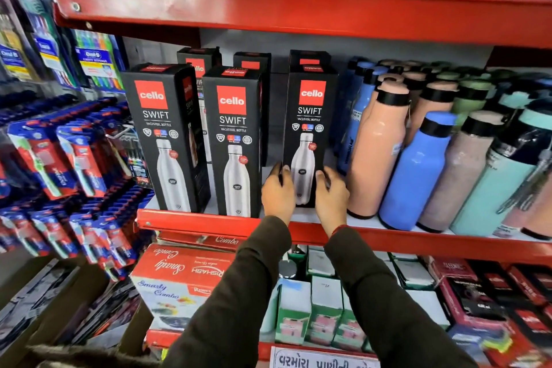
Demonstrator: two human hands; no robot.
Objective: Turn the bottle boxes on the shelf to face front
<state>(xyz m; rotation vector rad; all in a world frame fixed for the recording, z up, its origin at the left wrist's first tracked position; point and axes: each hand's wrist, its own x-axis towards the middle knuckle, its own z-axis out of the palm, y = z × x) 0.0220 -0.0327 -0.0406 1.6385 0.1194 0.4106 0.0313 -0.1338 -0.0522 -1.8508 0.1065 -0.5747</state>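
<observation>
Three black bottle boxes with red logos stand in the front row on the red shelf (209, 222). The left box (162, 140) and the middle box (234, 143) show their fronts, slightly angled. The right box (309, 116) faces front. My left hand (277, 191) grips its lower left edge and my right hand (330, 194) grips its lower right edge, covering the box's bottom corners. More black boxes (251, 63) stand behind in a back row, mostly hidden.
Loose peach, blue and teal bottles (415, 170) crowd the shelf just right of the held box. Toothbrush packs (74, 158) hang at left. A red shelf (298, 12) runs overhead. Red combo boxes (182, 275) and small cartons sit on the shelf below.
</observation>
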